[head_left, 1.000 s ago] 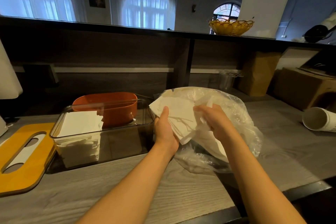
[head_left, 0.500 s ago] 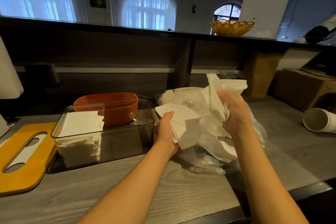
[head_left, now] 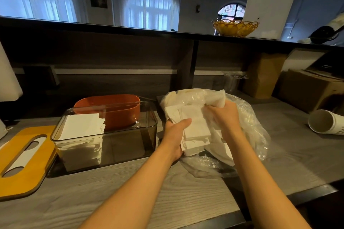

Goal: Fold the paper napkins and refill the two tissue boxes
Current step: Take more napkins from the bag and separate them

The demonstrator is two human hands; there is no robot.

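Grey wooden counter (head_left: 186,188): two tissue boxes, one clear (head_left: 104,135), one orange (head_left: 111,109).
Left hand (head_left: 175,135) grips a napkin stack (head_left: 195,128); right hand (head_left: 223,115) pinches bagged napkins (head_left: 214,98).

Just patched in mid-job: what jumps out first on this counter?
Centre: both hands work a wad of white napkins over a clear plastic bag, the left hand gripping the stack, the right hand pinching more. Left of them stands a clear tissue box, part filled, its yellow lid lying alongside.

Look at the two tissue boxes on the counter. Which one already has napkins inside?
The clear tissue box in front; white folded napkins fill its left end. The orange box behind it shows none.
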